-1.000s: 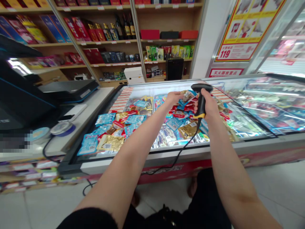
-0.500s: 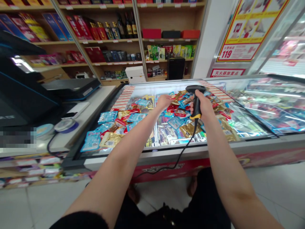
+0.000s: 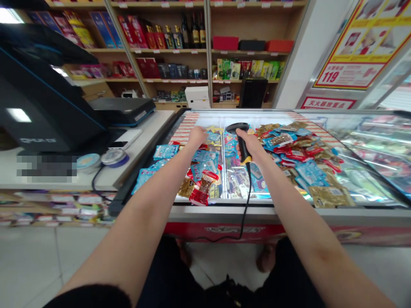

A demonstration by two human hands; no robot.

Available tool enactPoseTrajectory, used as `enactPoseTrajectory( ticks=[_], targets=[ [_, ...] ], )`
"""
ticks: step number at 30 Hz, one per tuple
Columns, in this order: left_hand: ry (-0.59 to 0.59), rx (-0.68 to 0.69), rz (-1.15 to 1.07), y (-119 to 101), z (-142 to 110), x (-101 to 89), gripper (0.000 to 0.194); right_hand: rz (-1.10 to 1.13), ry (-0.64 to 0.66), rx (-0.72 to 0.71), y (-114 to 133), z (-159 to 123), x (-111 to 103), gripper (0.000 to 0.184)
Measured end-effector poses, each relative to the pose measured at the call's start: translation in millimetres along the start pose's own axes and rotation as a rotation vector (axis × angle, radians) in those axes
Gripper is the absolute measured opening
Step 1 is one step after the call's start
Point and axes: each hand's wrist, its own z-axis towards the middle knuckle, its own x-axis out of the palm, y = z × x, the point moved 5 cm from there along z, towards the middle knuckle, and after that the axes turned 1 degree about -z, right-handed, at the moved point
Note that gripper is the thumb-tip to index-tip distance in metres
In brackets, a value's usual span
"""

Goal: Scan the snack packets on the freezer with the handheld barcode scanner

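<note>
Black plastic is filling my right hand: I'm gripping the scanner by its handle, fingers wrapping round it, its wide head sitting at the far end. I'm holding it over the middle of the freezer, between two heaps of snack packets. From its yellow-trimmed butt, a black cord is dropping past the freezer's near edge.

Over on the left, my left hand is reaching above the far part of the left heap; it's blurring, its fingertips are hiding, and I can't tell whether they're closing on a packet or hanging loose. Blue, red and gold wrappers are overlapping beneath my forearm, and one red packet is lying right by the near edge. Out to the right, the bigger heap is spreading towards the near rim.

Further left, a flat scale is sitting on the counter, a blue-sided tub is standing nearer, and bottles are lining the far shelves.
</note>
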Motion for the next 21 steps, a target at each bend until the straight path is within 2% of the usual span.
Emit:
enactPoseTrajectory(
  ticks=[2,5,9,12,16,21],
  targets=[
    [0.002,-0.011,0.074,7.7,3.4,1.2,0.015,-0.004,0.019,0.013,-4.2,1.7,9.9,0.036],
    [-0.013,-0.047,0.119,12.7,7.3,6.1,0.038,0.007,0.041,0.034,-10.6,4.5,15.4,0.037],
    [-0.005,-0.057,0.133,7.1,10.3,14.7,0.071,0.004,0.043,0.052,-16.8,9.3,14.4,0.04],
    [0.019,-0.073,0.182,0.8,12.8,20.8,0.08,-0.006,0.035,0.044,-17.9,10.5,14.2,0.04],
    [0.074,-0.096,0.165,-4.0,16.0,28.2,0.079,-0.007,0.036,0.03,-16.5,8.7,15.7,0.039],
    [0.058,-0.059,-0.058,-9.8,12.6,27.9,0.049,0.003,0.033,0.023,-12.9,4.5,15.0,0.035]
  ],
)
